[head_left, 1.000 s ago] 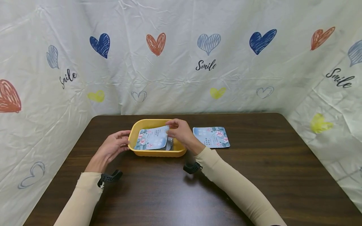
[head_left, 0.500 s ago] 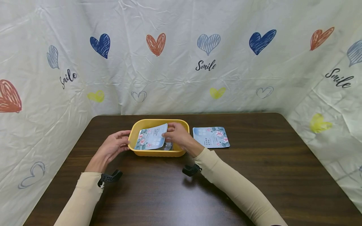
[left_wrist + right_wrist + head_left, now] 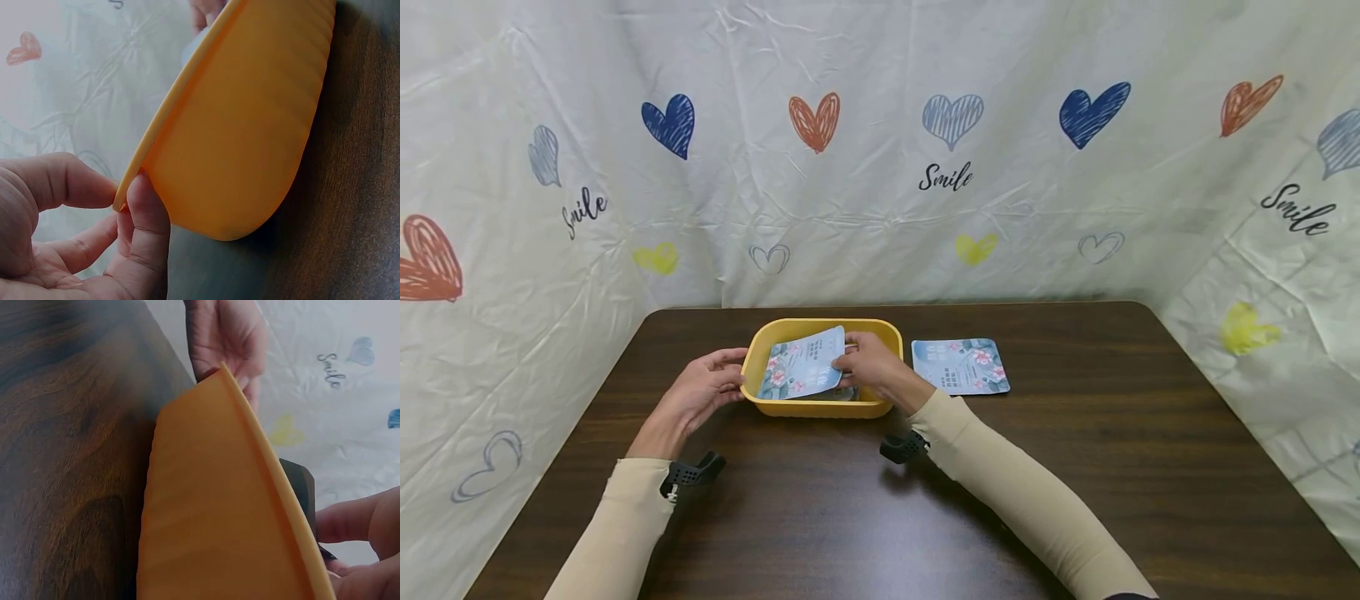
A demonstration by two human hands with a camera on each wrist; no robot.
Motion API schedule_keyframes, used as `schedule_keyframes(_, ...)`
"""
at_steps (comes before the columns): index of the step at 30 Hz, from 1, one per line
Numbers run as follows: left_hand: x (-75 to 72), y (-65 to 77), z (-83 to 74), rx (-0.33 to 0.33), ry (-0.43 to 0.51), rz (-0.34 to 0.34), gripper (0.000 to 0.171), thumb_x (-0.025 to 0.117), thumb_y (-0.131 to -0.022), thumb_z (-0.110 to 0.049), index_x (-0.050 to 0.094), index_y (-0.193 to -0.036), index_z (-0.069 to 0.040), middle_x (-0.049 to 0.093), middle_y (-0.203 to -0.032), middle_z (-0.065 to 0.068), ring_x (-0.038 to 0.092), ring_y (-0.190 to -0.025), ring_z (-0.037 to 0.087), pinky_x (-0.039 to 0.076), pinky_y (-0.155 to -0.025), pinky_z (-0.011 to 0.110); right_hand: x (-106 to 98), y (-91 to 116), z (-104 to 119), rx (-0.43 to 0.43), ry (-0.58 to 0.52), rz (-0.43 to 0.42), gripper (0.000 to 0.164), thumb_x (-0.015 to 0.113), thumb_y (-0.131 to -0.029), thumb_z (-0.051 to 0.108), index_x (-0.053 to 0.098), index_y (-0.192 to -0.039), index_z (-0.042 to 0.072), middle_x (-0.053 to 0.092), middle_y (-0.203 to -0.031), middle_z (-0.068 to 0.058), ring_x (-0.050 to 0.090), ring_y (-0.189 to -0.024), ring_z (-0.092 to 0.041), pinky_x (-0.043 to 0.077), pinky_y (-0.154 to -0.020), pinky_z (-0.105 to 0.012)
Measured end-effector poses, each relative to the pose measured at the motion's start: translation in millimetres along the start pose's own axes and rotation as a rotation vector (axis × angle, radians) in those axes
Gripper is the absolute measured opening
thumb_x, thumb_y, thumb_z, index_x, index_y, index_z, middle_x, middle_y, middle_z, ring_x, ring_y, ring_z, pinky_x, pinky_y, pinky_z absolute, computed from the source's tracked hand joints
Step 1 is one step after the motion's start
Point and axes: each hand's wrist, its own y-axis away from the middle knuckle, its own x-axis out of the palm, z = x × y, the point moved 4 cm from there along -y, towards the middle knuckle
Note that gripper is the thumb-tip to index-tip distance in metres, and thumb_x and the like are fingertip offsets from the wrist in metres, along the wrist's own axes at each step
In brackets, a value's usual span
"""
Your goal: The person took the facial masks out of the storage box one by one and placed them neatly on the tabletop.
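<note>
The brown table (image 3: pixel 880 517) is supporting a yellow basket (image 3: pixel 823 409); one blue packet (image 3: pixel 961 367) is lying beside it at three o'clock. In the basket, the right hand (image 3: pixel 874 365) is pinching a tilted blue pouch (image 3: pixel 803 365) by its three-o'clock edge. The left hand (image 3: pixel 703 387) is pinching the rim at nine o'clock. A small item (image 3: pixel 845 394), perhaps clear plastic, is showing near five o'clock.

1. Tub (image 3: pixel 820 410): yellow, rounded corners, thin lip around its open top; upright on the surface (image 3: pixel 812 517), its left rim pinched by the left hand (image 3: pixel 703 383).
2. Packet (image 3: pixel 799 367): flat, light blue, pink flowers, green-blue leaves, dark lettering; slanted inside the tub, right edge raised, pinched by the right hand (image 3: pixel 874 365).
</note>
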Motion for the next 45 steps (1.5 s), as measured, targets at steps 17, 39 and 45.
schedule_keyframes(17, -1.9, -0.6, 2.4, 0.007, -0.012, 0.009, 0.061, 0.057, -0.1, -0.007, 0.034, -0.156, -0.004, 0.05, -0.141, 0.028, 0.065, -0.096, 0.025, 0.059, -0.083, 0.025, -34, 16, 13, -0.053, -0.034, 0.009, 0.051, 0.061, -0.098, -0.002, 0.047, -0.146, 0.004, 0.064, -0.132, -0.018, 0.07, -0.094, -0.023, 0.055, -0.095, -0.051)
schedule_keyframes(39, -1.8, -2.4, 2.3, 0.01, 0.018, 0.027, 0.059, 0.056, -0.099, -0.004, 0.035, -0.154, -0.001, 0.056, -0.13, 0.023, 0.065, -0.091, 0.022, 0.059, -0.081, 0.026, -98, 39, 6, -0.111, -0.062, 0.043, 0.046, 0.061, -0.099, 0.003, 0.049, -0.144, 0.004, 0.066, -0.12, -0.013, 0.069, -0.095, -0.022, 0.057, -0.082, -0.037)
schedule_keyframes(45, -1.6, -1.1, 1.8, 0.008, 0.017, 0.031, 0.06, 0.057, -0.099, -0.005, 0.034, -0.155, -0.002, 0.052, -0.136, 0.027, 0.065, -0.092, 0.023, 0.059, -0.082, 0.027, -114, 47, 6, -0.126, -0.096, 0.059, 0.049, 0.059, -0.099, 0.001, 0.045, -0.146, 0.001, 0.068, -0.117, -0.01, 0.07, -0.096, -0.021, 0.059, -0.083, -0.037)
